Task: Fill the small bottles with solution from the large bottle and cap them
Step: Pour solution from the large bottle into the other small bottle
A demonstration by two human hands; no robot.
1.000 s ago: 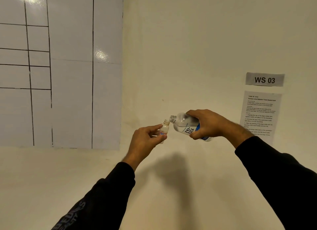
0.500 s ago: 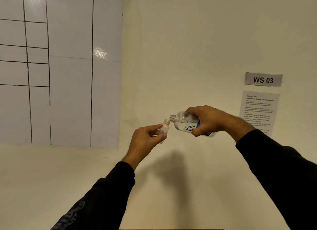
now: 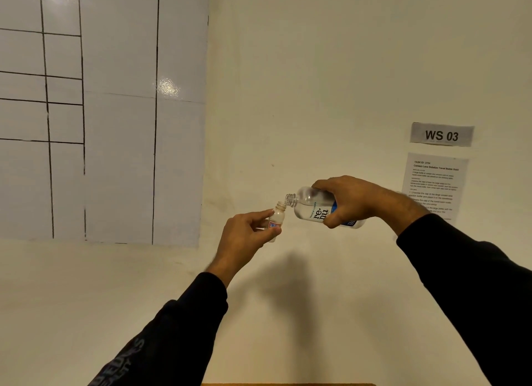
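My left hand (image 3: 244,236) holds a small white bottle (image 3: 276,218) upright in front of the wall, its cap off and its mouth open at the top. My right hand (image 3: 351,201) grips the large clear bottle (image 3: 313,208), which carries a white and blue label and is partly filled with clear liquid. The large bottle lies tipped almost level, and its uncapped threaded neck sits just above and to the right of the small bottle's mouth. No caps are in view.
A cream wall (image 3: 302,83) fills the view. A glossy white board with black grid lines (image 3: 115,112) hangs at left. A "WS 03" sign (image 3: 442,134) and a printed sheet (image 3: 434,184) hang at right. A thin brown edge (image 3: 288,384) shows at the bottom.
The large bottle has tilted flatter and my right hand has risen slightly. My left hand and the small bottle have barely moved. The view has shifted a little.
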